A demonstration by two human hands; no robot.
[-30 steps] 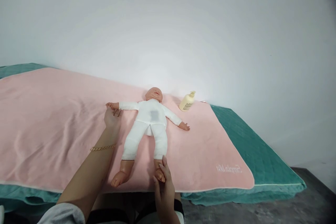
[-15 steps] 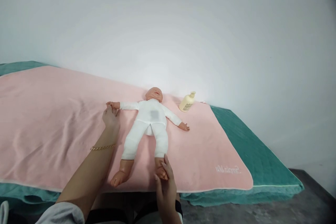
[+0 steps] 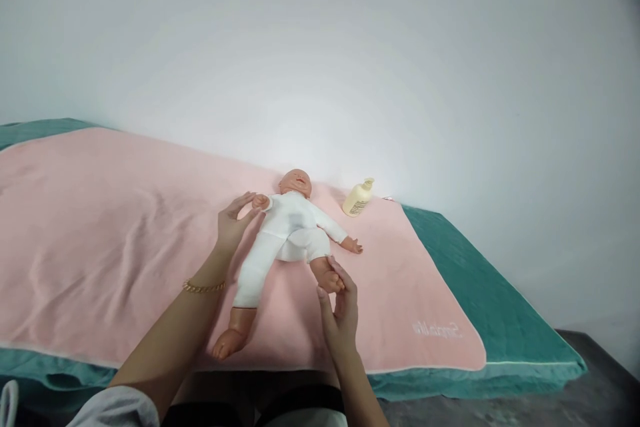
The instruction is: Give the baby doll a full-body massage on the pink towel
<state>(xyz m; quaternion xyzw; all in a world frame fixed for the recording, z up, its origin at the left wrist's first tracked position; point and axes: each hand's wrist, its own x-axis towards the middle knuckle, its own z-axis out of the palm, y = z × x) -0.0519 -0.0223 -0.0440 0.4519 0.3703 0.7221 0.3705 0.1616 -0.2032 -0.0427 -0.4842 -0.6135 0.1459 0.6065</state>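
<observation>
A baby doll [image 3: 287,230] in a white suit lies face up on a pink towel [image 3: 100,233]. My left hand [image 3: 233,221], with a gold bracelet at the wrist, is curled round the doll's hand and holds that arm up over its chest. My right hand [image 3: 339,303] grips the doll's foot and has that leg bent up toward the body. The doll's other leg lies straight toward me and its other arm rests out on the towel.
A cream pump bottle [image 3: 357,197] lies on the towel's far corner, right of the doll's head. The towel covers a teal padded mattress [image 3: 480,307] against a white wall. Dark floor shows at the lower right.
My left hand has lifted the doll's outstretched arm inward over its chest. My right hand has pushed the doll's foot up, which bends the leg that lay straight.
</observation>
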